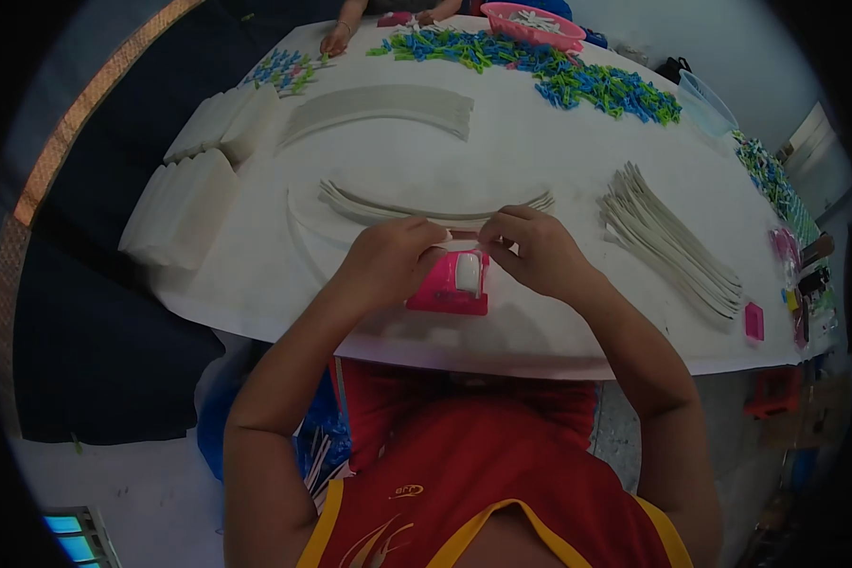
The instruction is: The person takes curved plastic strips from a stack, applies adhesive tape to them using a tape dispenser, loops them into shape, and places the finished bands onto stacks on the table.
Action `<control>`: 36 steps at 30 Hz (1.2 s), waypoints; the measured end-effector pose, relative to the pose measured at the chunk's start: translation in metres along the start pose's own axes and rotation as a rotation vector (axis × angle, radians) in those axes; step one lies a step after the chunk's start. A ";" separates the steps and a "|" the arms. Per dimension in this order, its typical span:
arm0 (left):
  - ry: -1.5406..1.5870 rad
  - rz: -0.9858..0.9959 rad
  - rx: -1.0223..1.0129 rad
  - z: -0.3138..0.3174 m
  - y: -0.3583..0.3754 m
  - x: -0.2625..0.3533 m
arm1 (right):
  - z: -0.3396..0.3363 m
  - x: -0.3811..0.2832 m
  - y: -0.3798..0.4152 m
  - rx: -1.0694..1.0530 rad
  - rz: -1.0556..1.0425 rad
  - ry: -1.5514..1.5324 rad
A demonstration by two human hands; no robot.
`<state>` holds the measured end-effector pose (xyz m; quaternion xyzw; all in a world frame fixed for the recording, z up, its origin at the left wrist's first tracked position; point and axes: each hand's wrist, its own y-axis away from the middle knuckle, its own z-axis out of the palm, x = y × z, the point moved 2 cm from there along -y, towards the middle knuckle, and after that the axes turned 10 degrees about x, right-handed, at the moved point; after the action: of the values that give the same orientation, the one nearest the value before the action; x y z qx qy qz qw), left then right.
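Observation:
A pink tape dispenser (452,286) with a white roll stands near the table's front edge. My left hand (396,254) is at its upper left, fingers pinched on a small whitish piece. At its upper right is my right hand (532,248), thumb and fingers curled together; what they hold is too small to make out. Between the hands runs a short brownish strip. Just beyond them lies a curved bundle of whitish strips (426,210), partly hidden by the fingers. A thin loose strip (298,227) curves to the left.
Stacked white packs (182,204) sit at left, a wide pale bundle (379,106) behind, another bundle (670,241) at right. Blue and green clips (596,80) spread at the back beside a pink basket (532,28). Another person's hand (335,40) is at the far side.

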<state>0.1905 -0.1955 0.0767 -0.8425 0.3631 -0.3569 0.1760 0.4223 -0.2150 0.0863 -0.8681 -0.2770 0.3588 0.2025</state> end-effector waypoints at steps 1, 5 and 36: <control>-0.005 0.012 0.016 -0.001 0.001 0.001 | 0.004 0.000 0.000 -0.012 -0.002 0.006; -0.017 0.092 0.067 -0.004 0.012 -0.006 | 0.010 -0.004 0.003 -0.067 -0.006 0.004; -0.035 0.261 0.040 0.011 0.015 -0.013 | 0.016 0.011 0.027 -0.016 -0.138 0.055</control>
<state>0.1848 -0.1958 0.0542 -0.7905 0.4594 -0.3234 0.2438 0.4262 -0.2266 0.0552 -0.8580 -0.3335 0.3178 0.2270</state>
